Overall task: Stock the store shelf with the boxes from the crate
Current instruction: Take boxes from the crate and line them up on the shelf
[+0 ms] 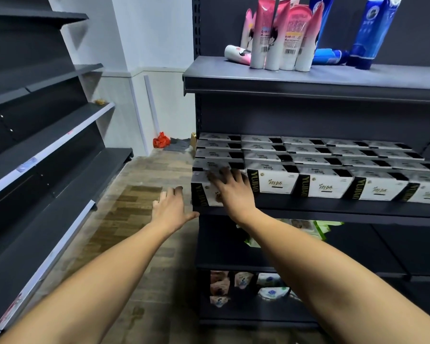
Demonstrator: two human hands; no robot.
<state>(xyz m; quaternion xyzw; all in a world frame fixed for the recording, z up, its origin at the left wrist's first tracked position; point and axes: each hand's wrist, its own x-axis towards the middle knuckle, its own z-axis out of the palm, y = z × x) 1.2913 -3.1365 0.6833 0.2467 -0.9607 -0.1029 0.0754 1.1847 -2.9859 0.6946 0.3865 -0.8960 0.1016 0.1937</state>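
Head view: right hand (230, 192) spread flat on end box (202, 192); left hand (170, 207) spread beside.

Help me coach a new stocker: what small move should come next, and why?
Probably slide the end box back with the right hand until it lines up with its neighbours. That hand lies flat on its top, and the box seems to sit forward of the row at the left end of the shelf. The left hand hovers open beside it.
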